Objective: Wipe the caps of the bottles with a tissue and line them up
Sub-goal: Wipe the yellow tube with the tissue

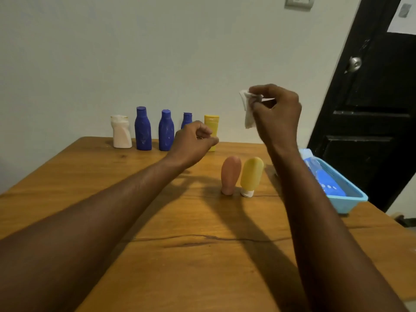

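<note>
Right hand (276,118) pinches a crumpled white tissue (248,115) above-right of the square-topped yellow plastic bottle (211,122); left hand's (193,143) curled grip sits before it, hold unclear.

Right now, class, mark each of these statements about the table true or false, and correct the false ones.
1. The right hand holds a tissue above the table. True.
2. Three blue bottles stand in the back row. True.
3. The pink tube lies flat. False: it stands upright beside the yellow tube.
4. The basket sits at the table's left edge. False: it sits at the right edge.
</note>
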`<action>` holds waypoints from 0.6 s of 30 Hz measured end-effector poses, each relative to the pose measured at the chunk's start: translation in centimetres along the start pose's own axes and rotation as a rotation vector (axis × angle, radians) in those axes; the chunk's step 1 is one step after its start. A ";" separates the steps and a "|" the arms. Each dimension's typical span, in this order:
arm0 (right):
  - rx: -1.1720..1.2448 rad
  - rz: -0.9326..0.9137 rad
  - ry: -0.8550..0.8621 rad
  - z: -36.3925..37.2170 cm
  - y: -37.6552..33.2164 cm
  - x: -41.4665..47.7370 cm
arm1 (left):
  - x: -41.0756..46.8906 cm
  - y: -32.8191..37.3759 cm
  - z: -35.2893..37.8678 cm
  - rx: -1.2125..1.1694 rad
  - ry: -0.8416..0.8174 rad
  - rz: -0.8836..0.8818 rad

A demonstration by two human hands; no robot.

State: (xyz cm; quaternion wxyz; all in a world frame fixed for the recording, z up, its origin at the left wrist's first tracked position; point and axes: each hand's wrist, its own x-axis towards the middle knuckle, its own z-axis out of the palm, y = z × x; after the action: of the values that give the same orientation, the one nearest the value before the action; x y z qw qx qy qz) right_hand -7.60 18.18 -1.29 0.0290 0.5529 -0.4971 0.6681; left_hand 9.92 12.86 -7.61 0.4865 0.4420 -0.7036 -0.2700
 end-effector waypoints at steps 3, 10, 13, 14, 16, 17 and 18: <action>0.012 0.008 -0.090 0.2 -0.8 3.2 | 3.0 1.0 -1.4 0.067 0.001 0.003; -0.248 -0.018 -0.317 4.2 2.5 7.1 | 11.1 1.6 -1.7 0.404 -0.123 0.089; -0.353 0.011 -0.451 6.4 5.6 7.4 | 14.5 1.3 -0.6 0.554 -0.202 0.089; -0.374 0.021 -0.485 7.0 6.5 7.4 | 15.4 1.1 0.0 0.590 -0.228 0.083; -0.400 0.023 -0.536 8.2 8.4 7.7 | 17.0 0.6 1.4 0.655 -0.272 0.060; -0.411 0.022 -0.554 8.8 9.2 7.9 | 17.7 0.3 2.0 0.685 -0.287 0.049; -0.423 0.020 -0.567 9.2 9.9 8.1 | 18.2 -0.1 2.7 0.713 -0.300 0.039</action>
State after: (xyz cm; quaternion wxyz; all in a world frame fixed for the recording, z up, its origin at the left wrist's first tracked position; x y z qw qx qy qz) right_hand -10.06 2.62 -2.28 -0.0029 0.6935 -0.6180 0.3704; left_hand 4.97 -3.42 -0.59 0.1991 0.5256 -0.8248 -0.0611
